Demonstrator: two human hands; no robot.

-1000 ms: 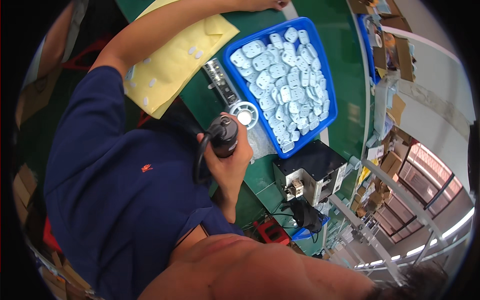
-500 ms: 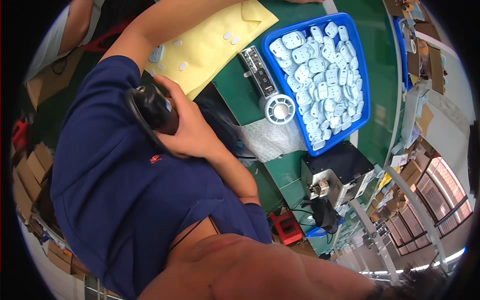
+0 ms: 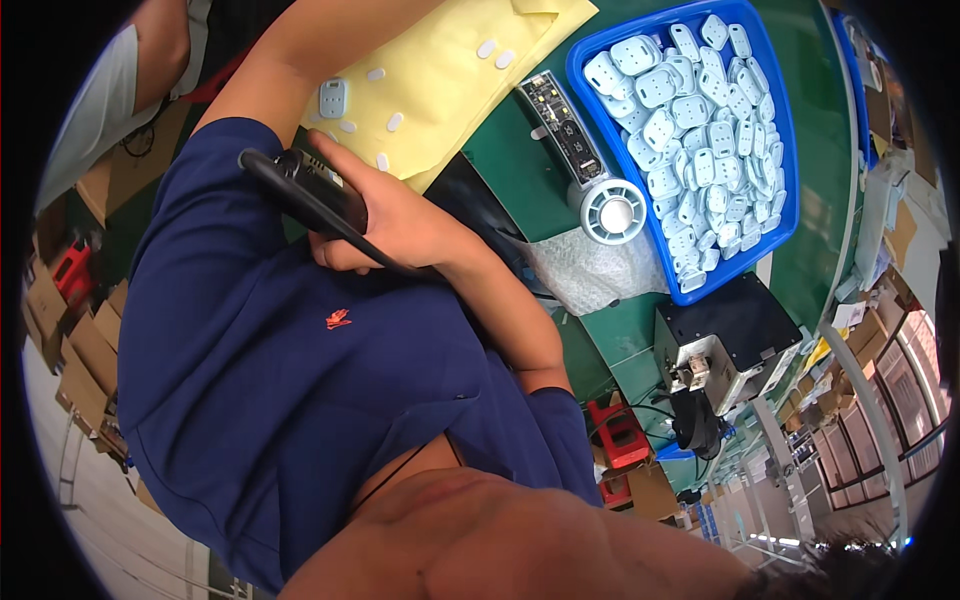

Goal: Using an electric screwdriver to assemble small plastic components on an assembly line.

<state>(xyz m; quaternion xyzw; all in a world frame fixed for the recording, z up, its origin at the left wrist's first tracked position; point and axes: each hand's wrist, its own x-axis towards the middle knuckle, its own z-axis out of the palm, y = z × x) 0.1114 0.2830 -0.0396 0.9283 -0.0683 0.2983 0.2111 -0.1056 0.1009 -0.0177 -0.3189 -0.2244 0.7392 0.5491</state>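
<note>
My right hand (image 3: 405,215) is wrapped round a black hand-held device (image 3: 330,190) with a curved black loop, held close to my chest; its exact kind I cannot make out. My left forearm (image 3: 345,35) reaches across the top of the picture, with the hand itself beyond the edge. Under that arm lies a yellow sheet (image 3: 450,90). On the sheet are a light-blue plastic piece (image 3: 333,98) and several small white ovals (image 3: 395,122). Farther right, a long device with an exposed circuit board (image 3: 565,125) ends in a round grille (image 3: 612,210).
A blue tray (image 3: 787,110) heaped with light-blue plastic pieces stands on the green table. Bubble wrap (image 3: 600,275) lies beside it, near a black-topped metal box (image 3: 735,310). A red object (image 3: 618,435) sits lower down. Another person's arm (image 3: 160,55) shows at upper left.
The table and its things have shifted rightward and slightly up in the picture. The black device has turned in my right hand, its loop now crossing the wrist. My left hand has left the top edge.
</note>
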